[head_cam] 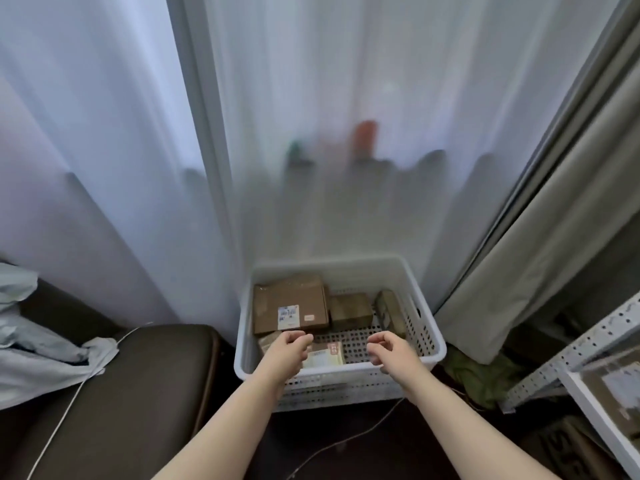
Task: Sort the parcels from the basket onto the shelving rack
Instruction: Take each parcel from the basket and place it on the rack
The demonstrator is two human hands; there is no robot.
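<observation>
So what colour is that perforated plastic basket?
White; the perforated plastic basket shows best in head view.

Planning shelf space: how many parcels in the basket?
5: large box back-left, small box centre, upright parcel right, pale parcel front, brown parcel by left hand; others possibly hidden.

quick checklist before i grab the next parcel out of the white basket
1. Left hand free: ok, fingers loosely curled, holding nothing.
2. Right hand free: ok, also empty.
3. Parcels left in the white perforated plastic basket: ok, several, including a large brown cardboard box with a white label.
4. Nearest pick, the pale flat parcel with a red mark: ok, nothing lies on it.
5. Free space on the grey perforated metal shelving rack: cannot tell, mostly out of view.
6. Floor: not ok, a thin cable lies in front of the basket.
</observation>
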